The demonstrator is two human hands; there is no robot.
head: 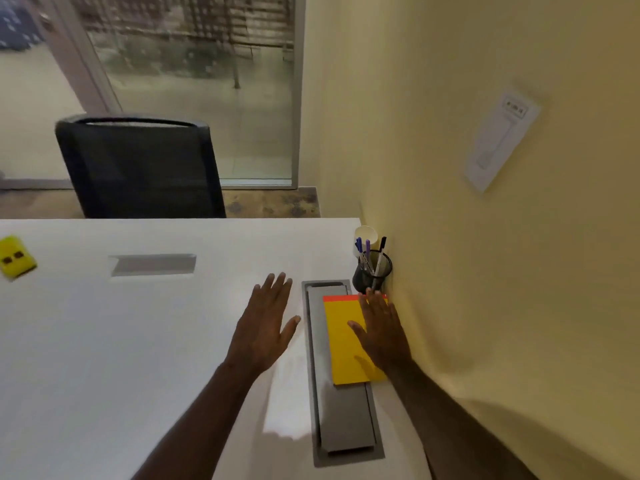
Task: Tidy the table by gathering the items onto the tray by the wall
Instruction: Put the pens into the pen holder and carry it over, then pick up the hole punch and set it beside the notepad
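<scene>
Both palms open, grasping nothing: our right hand flattens the yellow pad on the grey tray; left hand hovers beside the tray. Square the pad's edges.

White table, pale yellow wall. A bright yellow notepad with a red-orange strip along its top edge lies on a grey tray. Black mesh pen cup holds purple- and black-capped pens; a white cup sits behind. The yellow-green block has two dark squares, possibly printed. Black chair.
</scene>
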